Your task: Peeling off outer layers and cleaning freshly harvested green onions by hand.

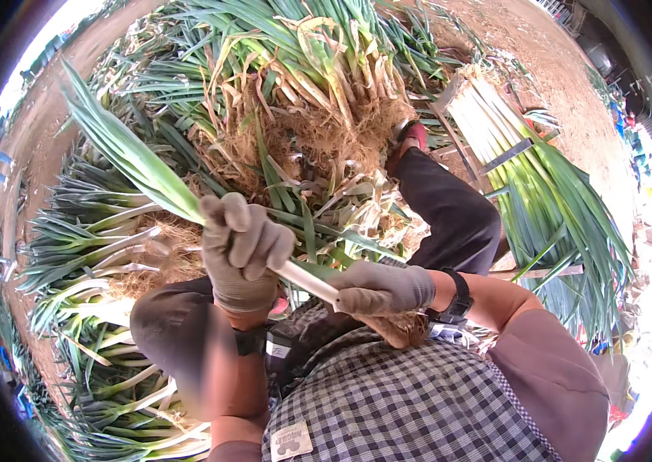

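Observation:
A single leek (307, 279) lies slantwise across my lap, its green leaves fanning to the upper left and its brown roots toward my body. My left hand (245, 245), in a soiled grey glove, is closed around the leek where the white shaft turns green. Lower down, my right hand (387, 288), gloved likewise, grips the shaft near the root end. Part of the white shaft shows bare between the two hands. The right fingertips are partly hidden, as is the stretch of shaft under them. Dry, loose husks (387, 208) lie just beyond my hands.
A large heap of untrimmed leeks (318, 85) with tangled roots stands ahead. More leeks (110, 246) lie in rows at the left. At the right, cleaned leeks (503, 131) rest in a metal frame (508, 154). My bent leg (453, 212) stands between heap and frame.

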Tool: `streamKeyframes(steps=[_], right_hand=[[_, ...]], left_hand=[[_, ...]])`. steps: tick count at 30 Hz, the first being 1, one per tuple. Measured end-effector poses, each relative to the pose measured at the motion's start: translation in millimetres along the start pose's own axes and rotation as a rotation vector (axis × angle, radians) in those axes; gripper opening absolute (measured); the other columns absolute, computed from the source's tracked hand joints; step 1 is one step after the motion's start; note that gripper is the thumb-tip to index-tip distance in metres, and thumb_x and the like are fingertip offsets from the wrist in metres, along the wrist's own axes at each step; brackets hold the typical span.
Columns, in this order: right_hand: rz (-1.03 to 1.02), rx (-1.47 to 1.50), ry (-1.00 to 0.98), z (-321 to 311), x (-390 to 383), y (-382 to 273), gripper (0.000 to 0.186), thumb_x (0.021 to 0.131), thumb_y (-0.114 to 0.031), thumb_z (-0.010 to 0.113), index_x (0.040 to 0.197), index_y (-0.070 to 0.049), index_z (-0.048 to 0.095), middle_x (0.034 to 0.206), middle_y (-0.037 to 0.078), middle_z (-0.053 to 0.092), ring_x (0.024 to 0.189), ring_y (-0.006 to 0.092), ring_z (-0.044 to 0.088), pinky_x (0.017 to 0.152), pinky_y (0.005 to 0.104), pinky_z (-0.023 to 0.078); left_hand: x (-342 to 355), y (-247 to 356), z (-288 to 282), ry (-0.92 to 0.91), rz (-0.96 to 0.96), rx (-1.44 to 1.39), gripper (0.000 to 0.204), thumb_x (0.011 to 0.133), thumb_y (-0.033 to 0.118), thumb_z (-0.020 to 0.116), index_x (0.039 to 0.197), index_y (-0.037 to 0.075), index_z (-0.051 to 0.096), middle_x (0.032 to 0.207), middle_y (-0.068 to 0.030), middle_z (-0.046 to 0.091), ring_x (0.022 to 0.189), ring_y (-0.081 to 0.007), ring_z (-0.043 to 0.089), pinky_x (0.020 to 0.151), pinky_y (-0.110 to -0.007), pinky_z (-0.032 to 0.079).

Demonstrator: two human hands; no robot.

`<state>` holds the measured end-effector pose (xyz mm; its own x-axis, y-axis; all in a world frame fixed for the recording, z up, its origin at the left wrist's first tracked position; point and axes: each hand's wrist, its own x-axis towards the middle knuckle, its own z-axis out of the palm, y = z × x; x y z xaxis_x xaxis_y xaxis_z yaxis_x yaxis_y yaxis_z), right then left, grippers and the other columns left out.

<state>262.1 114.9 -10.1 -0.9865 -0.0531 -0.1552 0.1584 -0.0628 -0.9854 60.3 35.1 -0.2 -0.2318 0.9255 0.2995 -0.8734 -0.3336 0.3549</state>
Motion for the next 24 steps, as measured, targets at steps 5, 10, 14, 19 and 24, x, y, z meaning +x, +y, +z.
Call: streamKeyframes(steps=[5, 10, 14, 19, 24], right_hand=[[-0.182, 0.161, 0.060, 17, -34, 13, 0.054, 0.101, -0.048, 0.038, 0.083, 0.000, 0.057, 0.063, 0.004, 0.053, 0.059, 0.0142, 0.053, 0.055, 0.0302, 0.045], [-0.003, -0.167, 0.172, 14, -66, -9, 0.040, 0.100, -0.036, 0.043, 0.085, -0.002, 0.057, 0.061, 0.010, 0.054, 0.056, 0.0229, 0.056, 0.056, 0.0352, 0.045], [0.194, -0.382, 0.223, 18, -80, -27, 0.029, 0.097, -0.026, 0.044, 0.085, -0.004, 0.059, 0.064, 0.018, 0.054, 0.059, 0.0344, 0.056, 0.058, 0.0409, 0.045], [0.481, -0.309, 0.239, 13, -135, -23, 0.042, 0.098, -0.042, 0.045, 0.104, -0.005, 0.065, 0.069, 0.020, 0.060, 0.067, 0.0330, 0.064, 0.062, 0.0428, 0.049], [0.242, -1.343, 0.328, -40, -70, 8, 0.035, 0.086, -0.035, 0.062, 0.102, -0.004, 0.064, 0.076, 0.013, 0.062, 0.074, 0.0285, 0.061, 0.069, 0.0401, 0.049]], left_hand=[[-9, 66, -7, 0.175, 0.253, -0.021, 0.033, 0.101, 0.029, 0.045, 0.083, 0.006, 0.059, 0.047, 0.0088, 0.040, 0.034, -0.0022, 0.034, 0.041, -0.022, 0.032], [-14, 106, -8, 0.234, 0.287, 0.140, 0.035, 0.103, 0.027, 0.040, 0.084, 0.002, 0.055, 0.048, 0.0059, 0.031, 0.035, -0.0053, 0.029, 0.045, -0.023, 0.031], [5, 114, -16, 0.271, 0.190, 0.201, 0.035, 0.103, 0.031, 0.039, 0.087, 0.003, 0.054, 0.052, 0.0062, 0.032, 0.039, -0.0059, 0.028, 0.046, -0.023, 0.030], [-29, 252, -53, 0.291, 0.376, 0.330, 0.027, 0.100, 0.028, 0.044, 0.090, 0.007, 0.057, 0.055, 0.0075, 0.036, 0.043, -0.0036, 0.029, 0.046, -0.020, 0.032], [-14, 234, -13, 0.409, 0.477, 0.682, 0.037, 0.103, 0.032, 0.041, 0.078, 0.007, 0.051, 0.052, 0.0051, 0.032, 0.040, -0.0059, 0.025, 0.047, -0.023, 0.029]])
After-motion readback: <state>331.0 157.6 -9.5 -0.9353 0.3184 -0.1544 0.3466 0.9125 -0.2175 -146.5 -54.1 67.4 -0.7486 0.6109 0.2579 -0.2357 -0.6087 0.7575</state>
